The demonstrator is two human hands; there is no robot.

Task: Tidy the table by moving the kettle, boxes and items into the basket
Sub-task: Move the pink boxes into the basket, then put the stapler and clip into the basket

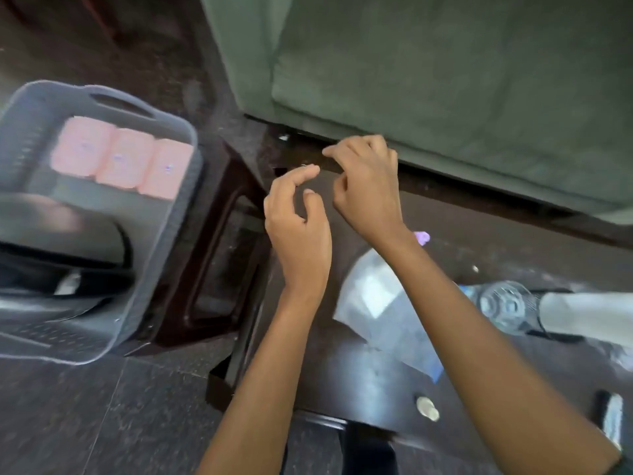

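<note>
From the head view, we saw both hands held over the far left corner of the dark table [342, 371], close to the green sofa [445, 80]. The left hand [298, 231] hung with fingers loosely curled, thumb and forefinger apart, and nothing visible between them. The right hand [366, 180] had its fingers tucked inward. It may have been pinching something small, but with the blur we could not tell.

The grey basket [185, 132] stood off the table's left side, within reach, which we judged a convenient spot for loading. In it lay three pink packs [120, 156] side by side along the far wall. Nearer us was a blurred dark shape with a curved black handle, which we took for the kettle [85, 248].

On the table there remained a clear plastic packet [380, 303] beneath the right forearm, a clear glass vessel [507, 306], a small purple thing [422, 237] and a round coin-like piece [428, 407]. We judged the bulky things packed and the small ones left to gather.
</note>
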